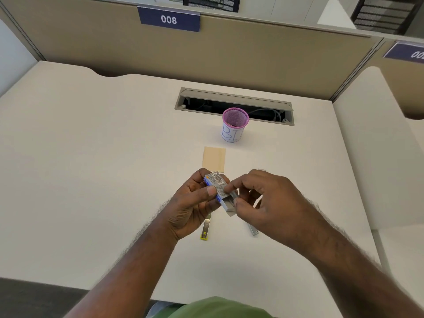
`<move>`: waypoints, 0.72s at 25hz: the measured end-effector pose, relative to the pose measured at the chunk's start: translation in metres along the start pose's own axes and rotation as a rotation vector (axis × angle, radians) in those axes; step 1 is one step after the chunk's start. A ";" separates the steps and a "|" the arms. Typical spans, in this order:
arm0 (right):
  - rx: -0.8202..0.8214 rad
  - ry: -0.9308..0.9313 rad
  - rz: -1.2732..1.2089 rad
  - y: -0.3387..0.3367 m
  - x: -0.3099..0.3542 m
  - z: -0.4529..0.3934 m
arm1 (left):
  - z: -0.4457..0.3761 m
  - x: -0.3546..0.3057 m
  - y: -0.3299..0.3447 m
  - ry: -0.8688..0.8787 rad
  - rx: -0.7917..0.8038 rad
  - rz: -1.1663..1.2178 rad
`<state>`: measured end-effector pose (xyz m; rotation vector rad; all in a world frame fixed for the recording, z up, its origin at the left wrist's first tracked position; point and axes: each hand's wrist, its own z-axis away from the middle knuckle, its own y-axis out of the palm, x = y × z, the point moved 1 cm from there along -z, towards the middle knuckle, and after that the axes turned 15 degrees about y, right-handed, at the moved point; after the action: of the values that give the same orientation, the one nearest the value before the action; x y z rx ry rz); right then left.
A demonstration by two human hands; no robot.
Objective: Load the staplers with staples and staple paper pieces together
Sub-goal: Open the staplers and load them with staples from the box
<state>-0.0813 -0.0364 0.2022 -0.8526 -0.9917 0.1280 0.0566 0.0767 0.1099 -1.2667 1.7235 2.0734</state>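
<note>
Staple box: small box (216,183), blue edges, white barcode label on top, held above the counter (91,157) near its front middle; inner tray slid partly out toward the right.
Left hand: the left hand (195,203) is wrapped around the box, thumb pressed on the label.
Right hand: the right hand (263,200) pinches at the tray's open end with thumb and forefinger, other fingers loosely curled.
Stapler parts: a metal strip with a yellow tip (205,228) and a grey metal piece (252,229) lie on the counter under the hands, mostly hidden.
Paper: tan pieces (213,159) lie flat just beyond the hands.
Cup: pink mesh cup (234,125) stands upright behind the paper, beside the cable slot (234,104).
Open room: wide bare counter left and right; front edge close below the forearms.
</note>
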 end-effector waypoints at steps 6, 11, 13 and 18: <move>-0.055 0.004 -0.260 -0.014 -0.019 0.006 | -0.001 -0.003 0.000 0.049 -0.052 0.067; -0.104 -0.147 -0.203 0.001 -0.022 0.020 | -0.003 0.003 0.002 0.041 -0.064 0.096; -0.188 -0.250 -0.084 0.007 -0.021 0.022 | -0.004 0.007 0.005 0.025 -0.071 0.110; -0.342 -0.296 0.073 0.006 -0.019 0.023 | -0.004 0.014 0.010 -0.015 -0.049 0.089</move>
<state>-0.1088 -0.0275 0.1908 -1.2073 -1.2819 0.1520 0.0436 0.0644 0.1080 -1.2057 1.7636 2.1813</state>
